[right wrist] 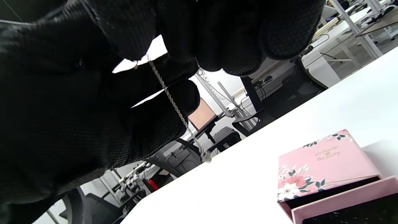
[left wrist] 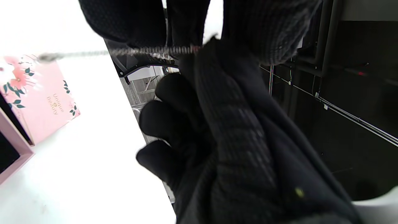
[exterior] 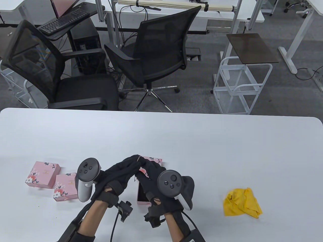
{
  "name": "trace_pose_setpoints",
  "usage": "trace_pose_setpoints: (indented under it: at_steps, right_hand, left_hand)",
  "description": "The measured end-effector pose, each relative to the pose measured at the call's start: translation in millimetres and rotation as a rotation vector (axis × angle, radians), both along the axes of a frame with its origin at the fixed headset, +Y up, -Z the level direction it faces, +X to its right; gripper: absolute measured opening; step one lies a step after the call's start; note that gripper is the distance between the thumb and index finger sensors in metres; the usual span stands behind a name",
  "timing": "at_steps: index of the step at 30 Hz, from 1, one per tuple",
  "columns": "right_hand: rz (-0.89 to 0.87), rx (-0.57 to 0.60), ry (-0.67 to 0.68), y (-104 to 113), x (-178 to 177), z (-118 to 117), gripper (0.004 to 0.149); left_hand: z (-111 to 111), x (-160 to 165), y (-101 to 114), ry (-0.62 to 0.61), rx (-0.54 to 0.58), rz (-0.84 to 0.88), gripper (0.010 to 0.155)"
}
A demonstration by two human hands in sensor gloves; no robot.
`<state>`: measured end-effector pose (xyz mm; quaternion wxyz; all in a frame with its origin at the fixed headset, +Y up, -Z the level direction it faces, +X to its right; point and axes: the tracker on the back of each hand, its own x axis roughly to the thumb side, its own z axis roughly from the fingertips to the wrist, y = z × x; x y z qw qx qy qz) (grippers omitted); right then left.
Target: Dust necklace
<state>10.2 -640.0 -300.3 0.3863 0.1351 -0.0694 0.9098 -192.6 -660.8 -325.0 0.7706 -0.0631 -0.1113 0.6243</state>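
**A:** What do the hands have?

**B:** The left hand [exterior: 118, 176] and right hand [exterior: 151, 174] both pinch the necklace [right wrist: 174, 105], a fine chain held above the open pink box [right wrist: 329, 174].

**A:** The risk?

**B:** Pulling apart could snap it; a loose pinch drops it.

**A:** Around them?

**B:** A white table [exterior: 202, 141], a yellow cloth [exterior: 242, 203] well apart, office chairs [exterior: 156, 50] beyond.

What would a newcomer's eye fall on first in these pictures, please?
Both gloved hands, left hand and right hand, meet fingertip to fingertip above the white table, pinching a thin silver necklace. A crumpled yellow cloth lies to the right, pink floral boxes to the left.
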Motion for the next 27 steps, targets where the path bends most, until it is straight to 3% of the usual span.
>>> trace_pose_setpoints:
  at_steps: [7,18,27]
  right_hand:
    - [-0.051,0.035,-0.031,-4.6,-7.7,3.1,0.036]
    - [0.101,-0.075,0.095,-5.7,-10.5,-2.9,0.035]
    - [0.261,-0.175,0.147,-27.0,-20.6,-11.2,0.035]
  left_hand:
    - [0.7,-1.3,0.0,0.043,0.022,-0.022,0.04]
    - [1.9,-6.6,4.8,0.143,0.084,-0.143,0.039]
    - [5.1,-18.8,15.1,0.18,0.136,-0.001,0.039]
